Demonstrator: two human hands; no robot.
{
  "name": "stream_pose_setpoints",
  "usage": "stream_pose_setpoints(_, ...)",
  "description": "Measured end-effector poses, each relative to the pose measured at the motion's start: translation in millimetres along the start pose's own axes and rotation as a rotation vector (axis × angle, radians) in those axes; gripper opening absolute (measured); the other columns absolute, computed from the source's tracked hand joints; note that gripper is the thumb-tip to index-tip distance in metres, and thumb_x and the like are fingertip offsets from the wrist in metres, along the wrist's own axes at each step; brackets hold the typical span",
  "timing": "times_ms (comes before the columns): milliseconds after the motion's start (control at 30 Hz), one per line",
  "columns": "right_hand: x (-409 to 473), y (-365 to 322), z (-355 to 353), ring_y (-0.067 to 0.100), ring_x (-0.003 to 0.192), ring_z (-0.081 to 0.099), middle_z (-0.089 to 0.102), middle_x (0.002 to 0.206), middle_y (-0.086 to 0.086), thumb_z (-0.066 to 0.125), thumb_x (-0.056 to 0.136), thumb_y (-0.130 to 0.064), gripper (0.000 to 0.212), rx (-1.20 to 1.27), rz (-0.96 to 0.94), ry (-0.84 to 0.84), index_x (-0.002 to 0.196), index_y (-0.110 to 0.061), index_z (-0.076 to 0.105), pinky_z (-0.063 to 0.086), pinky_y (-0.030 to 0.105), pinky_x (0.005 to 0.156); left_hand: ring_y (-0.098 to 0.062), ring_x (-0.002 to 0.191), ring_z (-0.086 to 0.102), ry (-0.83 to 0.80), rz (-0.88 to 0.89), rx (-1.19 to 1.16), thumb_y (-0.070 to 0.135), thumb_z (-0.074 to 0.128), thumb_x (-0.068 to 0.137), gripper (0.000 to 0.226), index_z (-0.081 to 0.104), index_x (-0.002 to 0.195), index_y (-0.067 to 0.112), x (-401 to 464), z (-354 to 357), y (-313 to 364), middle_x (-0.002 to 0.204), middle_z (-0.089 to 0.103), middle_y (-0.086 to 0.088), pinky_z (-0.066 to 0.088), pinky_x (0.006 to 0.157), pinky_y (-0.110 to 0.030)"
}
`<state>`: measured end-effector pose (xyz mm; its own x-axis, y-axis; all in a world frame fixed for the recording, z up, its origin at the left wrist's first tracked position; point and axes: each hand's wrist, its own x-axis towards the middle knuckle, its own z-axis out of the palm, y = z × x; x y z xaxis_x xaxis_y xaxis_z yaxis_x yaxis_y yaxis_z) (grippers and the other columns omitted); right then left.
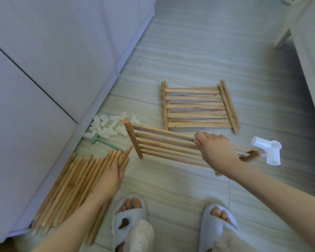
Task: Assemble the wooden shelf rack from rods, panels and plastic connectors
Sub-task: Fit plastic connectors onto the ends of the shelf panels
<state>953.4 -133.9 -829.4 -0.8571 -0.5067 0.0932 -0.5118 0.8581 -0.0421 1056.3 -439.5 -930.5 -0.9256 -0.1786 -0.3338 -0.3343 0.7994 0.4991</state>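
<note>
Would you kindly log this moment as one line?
right hand: holds panel | connector: on panel end | left hand: on rods

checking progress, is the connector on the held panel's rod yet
On: a white connector sits on the rod end of the slatted panel gripped by the right hand.

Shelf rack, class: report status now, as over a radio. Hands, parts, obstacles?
Right hand grips slatted panel, white connector on its far end. Left hand flat on loose rods. Spare panels and connectors on floor; nothing blocking.

rods [76,180]: bare matt wood | connector [267,151]: smooth white plastic | floor [189,51]: pale woodgrain
</note>
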Motion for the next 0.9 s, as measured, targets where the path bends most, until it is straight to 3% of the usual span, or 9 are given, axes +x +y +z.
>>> stream_pose_setpoints(100, 0, 0, 0, 0.025, 0.074, 0.055, 0.060, 0.089, 0.000, 0.025, 0.102, -0.031, 0.028, -0.011, 0.013, -0.039, 0.099, -0.016, 0.048, 0.024, 0.030, 0.061, -0.025, 0.084, 0.063, 0.088, 0.081, 0.169, 0.039, 0.032, 0.099, 0.033, 0.043, 0.121, 0.017, -20, -27, 10, 0.114, 0.062, -0.011, 0.045, 0.059, -0.033)
stream_pose_setpoints(233, 2, 1, -5, 0.026, 0.081, 0.058, 0.062, 0.096, 0.001, 0.023, 0.103, -0.032, 0.026, 0.017, 0.026, -0.108, 0.101, -0.017, 0.045, 0.026, 0.030, 0.062, -0.021, 0.077, 0.064, 0.150, 0.274, 0.357, 0.047, 0.037, 0.095, 0.039, 0.051, 0.118, 0.018, -42, -62, 50, 0.096, 0.066, -0.001, 0.045, 0.059, -0.032)
stream_pose_setpoints(333, 2, 1, -9, 0.028, 0.081, 0.058, 0.063, 0.096, 0.003, 0.023, 0.103, -0.031, 0.022, 0.004, 0.023, -0.147, 0.098, -0.019, 0.040, 0.029, 0.031, 0.061, -0.023, 0.077, 0.064, 0.170, 0.470, 0.404, 0.052, 0.033, 0.092, 0.047, 0.056, 0.112, 0.017, -50, -83, 101, 0.097, 0.064, 0.000, 0.049, 0.061, -0.037)
stream_pose_setpoints(467, -2, 2, -9, 0.024, 0.104, 0.053, 0.057, 0.117, 0.003, 0.028, 0.102, -0.027, 0.028, 0.026, -0.007, -0.138, 0.121, -0.015, 0.045, 0.035, 0.033, 0.084, -0.023, 0.081, 0.061, 0.296, 0.725, 0.480, 0.046, 0.033, 0.090, 0.047, 0.062, 0.104, 0.012, -44, -94, 173, 0.091, 0.063, -0.003, 0.047, 0.049, -0.035)
stream_pose_setpoints(533, -9, 5, -7, 0.023, 0.116, 0.047, 0.052, 0.127, 0.003, 0.035, 0.099, -0.021, 0.034, 0.006, -0.052, -0.144, 0.133, -0.015, 0.038, 0.031, 0.033, 0.096, -0.023, 0.092, 0.055, 0.311, 0.703, 0.541, 0.047, 0.029, 0.091, 0.048, 0.058, 0.110, 0.014, -32, -90, 197, 0.098, 0.063, -0.002, 0.039, 0.050, -0.033)
stream_pose_setpoints(600, -16, 8, -7, 0.023, 0.124, 0.039, 0.043, 0.136, 0.005, 0.040, 0.095, -0.010, 0.054, -0.018, -0.110, -0.147, 0.146, -0.012, 0.021, 0.026, 0.031, 0.102, -0.023, 0.101, 0.047, 0.270, 0.606, 0.563, 0.046, 0.027, 0.096, 0.044, 0.048, 0.122, 0.018, -17, -79, 205, 0.108, 0.062, -0.001, 0.036, 0.057, -0.033)
stream_pose_setpoints(767, -35, 14, -24, 0.024, 0.138, 0.020, 0.018, 0.152, 0.011, 0.040, 0.087, 0.005, 0.076, -0.062, -0.113, -0.218, 0.149, -0.004, -0.003, 0.017, 0.032, 0.114, -0.026, 0.111, 0.037, 0.096, 0.418, 0.548, 0.044, 0.026, 0.099, 0.039, 0.039, 0.128, 0.021, 1, -55, 190, 0.114, 0.057, -0.004, 0.043, 0.068, -0.037)
stream_pose_setpoints(833, -45, 14, -38, 0.022, 0.142, 0.014, 0.012, 0.155, 0.010, 0.041, 0.087, 0.007, 0.075, 0.000, -0.087, -0.226, 0.149, -0.005, 0.003, 0.022, 0.032, 0.112, -0.027, 0.112, 0.034, 0.099, 0.403, 0.561, 0.044, 0.026, 0.099, 0.040, 0.040, 0.128, 0.021, 4, -50, 184, 0.112, 0.056, -0.005, 0.045, 0.068, -0.037)
stream_pose_setpoints(900, -57, 13, -56, 0.026, 0.135, 0.034, 0.032, 0.147, 0.015, 0.049, 0.082, 0.010, 0.066, 0.134, -0.122, -0.056, 0.144, -0.003, 0.029, 0.040, 0.034, 0.103, -0.027, 0.110, 0.035, 0.114, 0.409, 0.570, 0.045, 0.026, 0.099, 0.040, 0.041, 0.127, 0.021, 8, -48, 184, 0.109, 0.056, -0.006, 0.045, 0.067, -0.037)
